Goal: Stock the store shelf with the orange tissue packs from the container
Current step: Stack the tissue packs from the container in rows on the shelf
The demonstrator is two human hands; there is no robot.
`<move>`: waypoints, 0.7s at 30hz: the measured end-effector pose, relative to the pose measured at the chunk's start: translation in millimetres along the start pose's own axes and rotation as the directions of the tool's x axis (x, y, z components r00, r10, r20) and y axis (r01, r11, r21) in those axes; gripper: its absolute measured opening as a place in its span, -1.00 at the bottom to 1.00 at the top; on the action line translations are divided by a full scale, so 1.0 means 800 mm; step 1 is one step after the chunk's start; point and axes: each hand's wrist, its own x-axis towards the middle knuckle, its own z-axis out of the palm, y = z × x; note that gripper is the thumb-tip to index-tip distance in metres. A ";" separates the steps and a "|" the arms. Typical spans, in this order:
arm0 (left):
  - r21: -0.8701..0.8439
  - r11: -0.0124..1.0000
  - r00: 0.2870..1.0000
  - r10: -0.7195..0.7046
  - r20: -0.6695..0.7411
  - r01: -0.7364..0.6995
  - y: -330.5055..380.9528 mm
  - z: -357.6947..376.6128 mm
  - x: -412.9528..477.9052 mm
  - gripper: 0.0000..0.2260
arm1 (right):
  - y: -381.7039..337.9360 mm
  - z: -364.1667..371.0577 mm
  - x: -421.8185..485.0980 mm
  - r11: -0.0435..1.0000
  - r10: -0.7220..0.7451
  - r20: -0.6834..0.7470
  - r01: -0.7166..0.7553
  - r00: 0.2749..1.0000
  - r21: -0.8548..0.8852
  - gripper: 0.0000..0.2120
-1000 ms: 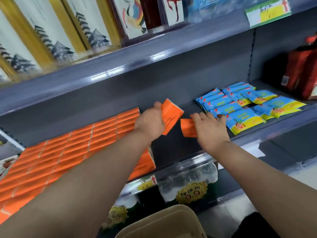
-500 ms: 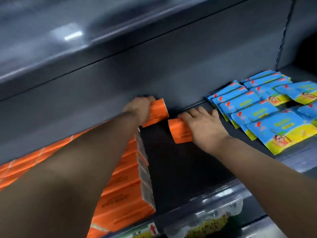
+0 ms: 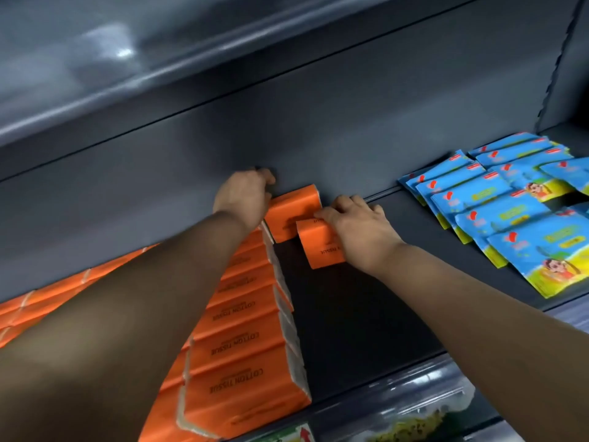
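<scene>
Two loose orange tissue packs lie at the back of the dark shelf (image 3: 350, 314). My left hand (image 3: 243, 199) grips the rear orange pack (image 3: 294, 210) by its left end, close against the shelf's back wall. My right hand (image 3: 357, 228) holds the front orange pack (image 3: 322, 250) from the right, fingers curled over its top. The two packs touch each other. To their left, rows of orange tissue packs (image 3: 242, 333) marked COTTON TISSUE fill the shelf; my left forearm hides part of them. The container is out of view.
Blue and yellow sachets (image 3: 510, 215) lie fanned out on the right part of the shelf. A bare dark strip of shelf runs between them and the orange rows. The upper shelf's grey edge (image 3: 159, 68) overhangs. Bagged goods (image 3: 414, 419) sit on the level below.
The view has moved in closer to the shelf. My left hand has brought its pack down to the back of the shelf, and my right hand has slid its pack left against it.
</scene>
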 end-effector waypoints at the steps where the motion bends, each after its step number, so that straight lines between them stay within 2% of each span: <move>1: 0.002 1.000 1.000 0.003 -0.007 -0.003 -0.006 -0.005 -0.004 -0.71 | -0.008 0.003 0.007 1.000 -0.005 0.003 0.005 1.000 0.010 -0.41; 6: -0.003 1.000 0.999 -0.002 -0.040 0.002 -0.031 -0.019 -0.024 -0.72 | -0.044 0.022 0.039 1.000 -0.005 -0.017 0.006 1.000 0.016 -0.45; 12: -0.036 0.999 1.000 -0.002 -0.020 0.001 -0.038 -0.023 -0.037 -0.74 | -0.065 0.042 0.063 0.994 0.076 -0.034 -0.073 0.997 0.082 -0.38; 15: -0.050 0.999 1.000 0.015 -0.028 -0.016 -0.037 -0.022 -0.042 -0.74 | -0.065 0.050 0.065 0.995 0.092 -0.060 -0.090 0.994 0.039 -0.37; 21: -0.070 0.997 0.999 0.035 -0.024 -0.037 -0.028 -0.031 -0.050 -0.75 | -0.068 0.049 0.059 0.994 0.091 -0.076 -0.095 0.993 -0.059 -0.20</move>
